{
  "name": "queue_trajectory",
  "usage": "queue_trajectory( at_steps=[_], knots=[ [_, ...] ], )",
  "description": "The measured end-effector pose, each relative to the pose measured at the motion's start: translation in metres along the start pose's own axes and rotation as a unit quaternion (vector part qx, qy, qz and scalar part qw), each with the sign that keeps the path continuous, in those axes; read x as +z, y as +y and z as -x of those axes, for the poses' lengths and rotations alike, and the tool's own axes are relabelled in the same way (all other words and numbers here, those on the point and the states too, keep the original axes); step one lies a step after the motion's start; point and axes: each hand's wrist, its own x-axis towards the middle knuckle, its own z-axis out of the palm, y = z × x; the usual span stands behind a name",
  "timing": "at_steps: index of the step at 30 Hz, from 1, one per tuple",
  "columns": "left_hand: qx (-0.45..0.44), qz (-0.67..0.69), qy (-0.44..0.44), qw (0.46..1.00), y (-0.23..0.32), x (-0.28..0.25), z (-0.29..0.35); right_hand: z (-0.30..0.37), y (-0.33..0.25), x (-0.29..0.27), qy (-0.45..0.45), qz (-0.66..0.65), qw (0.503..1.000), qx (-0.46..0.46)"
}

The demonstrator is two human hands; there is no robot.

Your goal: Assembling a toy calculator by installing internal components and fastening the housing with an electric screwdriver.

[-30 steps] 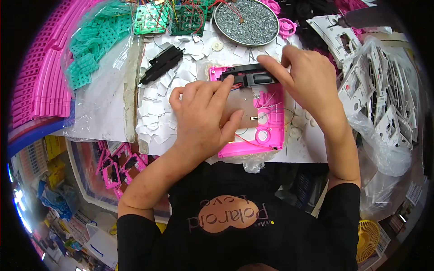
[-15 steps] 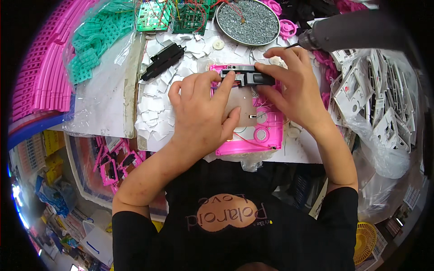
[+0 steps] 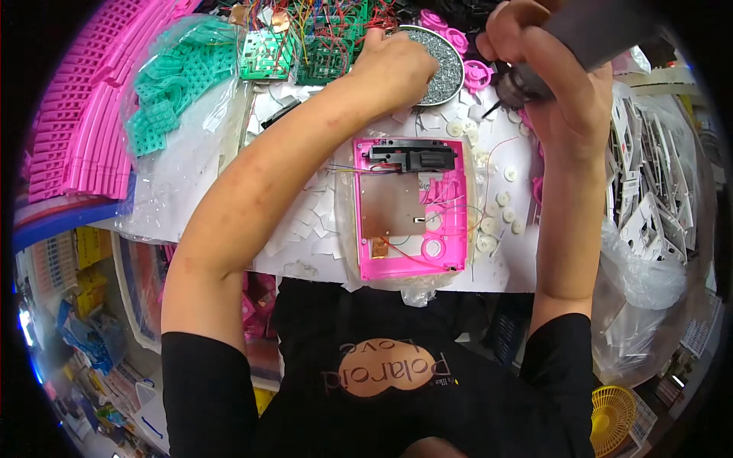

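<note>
My left hand (image 3: 393,67) is at a round metal dish (image 3: 463,72) of small silver screws (image 3: 446,67). Its fingers are curled, and whatever they pinch is hidden. My right hand (image 3: 569,95) wraps around a dark electric screwdriver (image 3: 599,34), whose bit points down and left. Between my forearms lies an open pink plastic case (image 3: 453,221) on clear wrap. A black mechanism (image 3: 431,160) sits along its far end, with thin coloured wires running out to the left. Nearer me inside the case are a grey-brown plate (image 3: 389,202) and loose wires.
Green circuit boards (image 3: 267,55) with wires stand at the far left of the dish. Teal perforated parts (image 3: 172,84) and stacked pink panels (image 3: 84,114) are at left. White plastic parts (image 3: 649,175) fill a bag at right. White discs (image 3: 486,243) and paper scraps (image 3: 305,225) surround the case.
Both hands have let go of the black mechanism in the pink case. My left hand has moved away to the screw dish; my right has risen to the screwdriver and taken hold of it.
</note>
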Motion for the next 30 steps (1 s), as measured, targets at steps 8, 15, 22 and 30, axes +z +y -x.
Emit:
queue_trajectory(
  at_steps=[8, 15, 22, 30],
  knots=[
    [0.035, -0.010, -0.019, 0.999, 0.006, -0.007, -0.008, -0.015, -0.013, -0.003, 0.007, 0.014, 0.999, -0.039],
    [0.024, -0.037, 0.020, 0.999, -0.001, 0.005, -0.015, 0.005, -0.005, -0.001, 0.023, 0.031, 0.999, 0.034],
    [0.004, 0.179, 0.125, 0.976, 0.009, -0.034, 0.025, 0.039, 0.002, -0.021, -0.051, -0.027, 0.998, 0.039],
    [0.091, 0.247, 0.168, 0.950, 0.064, -0.038, 0.116, 0.065, -0.010, 0.005, -0.158, -0.149, 0.973, -0.072]
  ],
)
